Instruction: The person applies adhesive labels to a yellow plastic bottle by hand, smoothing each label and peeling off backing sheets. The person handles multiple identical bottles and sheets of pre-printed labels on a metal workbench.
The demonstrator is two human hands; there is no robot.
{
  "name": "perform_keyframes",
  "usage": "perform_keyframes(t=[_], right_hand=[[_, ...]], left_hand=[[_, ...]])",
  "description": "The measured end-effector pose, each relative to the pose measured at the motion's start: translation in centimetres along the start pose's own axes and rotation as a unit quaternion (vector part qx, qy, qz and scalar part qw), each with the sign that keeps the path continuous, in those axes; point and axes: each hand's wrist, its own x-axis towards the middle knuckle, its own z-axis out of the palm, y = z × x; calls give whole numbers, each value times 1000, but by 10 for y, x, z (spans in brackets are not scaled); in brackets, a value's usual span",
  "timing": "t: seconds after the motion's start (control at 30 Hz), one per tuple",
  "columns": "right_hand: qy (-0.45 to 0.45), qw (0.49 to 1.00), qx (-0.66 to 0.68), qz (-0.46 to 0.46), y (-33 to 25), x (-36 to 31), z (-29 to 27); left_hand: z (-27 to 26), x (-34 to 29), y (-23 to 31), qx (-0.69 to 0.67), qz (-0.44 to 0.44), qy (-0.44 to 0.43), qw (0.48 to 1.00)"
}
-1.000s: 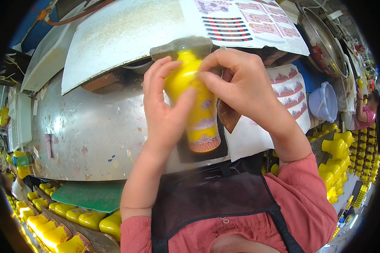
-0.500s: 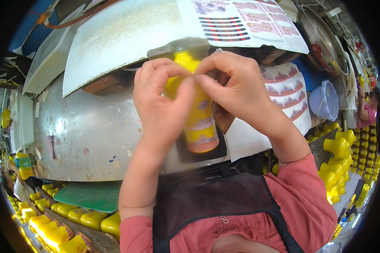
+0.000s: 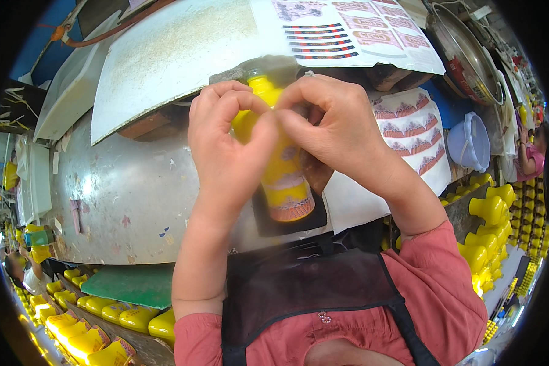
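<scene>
A glossy yellow vase (image 3: 288,195) with purple-pink patterns and a scalloped band round its base lies on a dark pad (image 3: 265,222), its neck pointing away from me. Over its upper part, my left hand (image 3: 226,143) and my right hand (image 3: 341,119) come together, thumb and index finger of each pinched so that the tips meet. Whatever is between the fingertips, if anything, is too small to make out. Part of the vase's body is hidden behind the hands. A greyish holder (image 3: 273,64) surrounds its neck.
A white board (image 3: 183,49) and a sheet of printed decals (image 3: 363,33) lie beyond the hands. To the right are another decal sheet (image 3: 421,146) and a light-blue bucket (image 3: 468,143). Rows of yellow vases (image 3: 491,210) stand at both sides. Other people work at the far edges.
Both hands have shifted very slightly to the left, their fingertips still together. The vase stays in its place on the pad.
</scene>
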Motion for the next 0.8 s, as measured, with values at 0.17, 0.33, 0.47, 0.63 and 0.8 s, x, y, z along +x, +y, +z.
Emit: perform_keyframes(t=[0.17,0.33,0.47,0.63,0.8], right_hand=[[1,1000,-2,2,-1,-1,1],[7,1000,1,-5,0,-1,2],[10,1000,7,-8,1,0,3],[6,1000,13,0,0,-1,3],[11,998,57,3,0,0,1]], left_hand=[[-1,2,-1,-5,1,-4,1000],[0,1,-2,-9,-13,-4,1000],[0,0,-3,-17,-20,-2,1000],[0,0,-4,-26,-21,0,999],[0,0,-2,-31,-25,-1,999]])
